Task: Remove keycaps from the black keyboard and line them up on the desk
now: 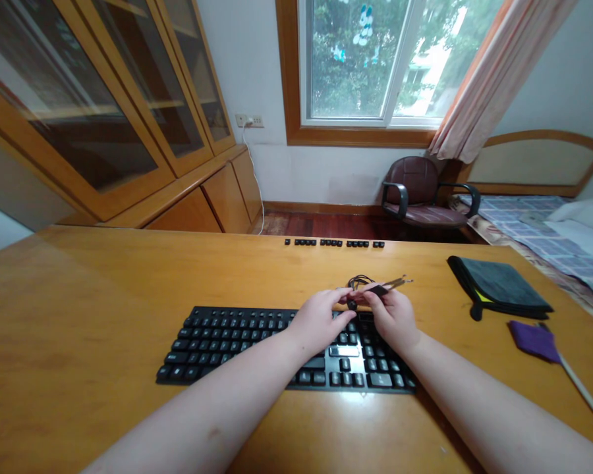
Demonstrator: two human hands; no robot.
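Observation:
A black keyboard [217, 349] lies on the desk under my forearms, with bare key stems along its far row. My right hand [394, 319] is closed around a keycap puller [378, 289], whose dark handle sits under the thumb and whose thin metal wires point away to the right. Close beside it, my left hand [322, 322] has its thumb and fingers bent together by a small dark piece [352, 305]; whether they grip it is unclear. Just behind the fingers is a coiled black cable [360, 281]. Both hands are above the keyboard's right half.
Several black keycaps [331, 243] stand in spaced groups along the desk's [103, 316] far edge. To the right lie a dark zippered pouch [504, 286] and a purple cloth piece [534, 341] on a pale stick. Beyond are an office chair [415, 191] and a bed [538, 224].

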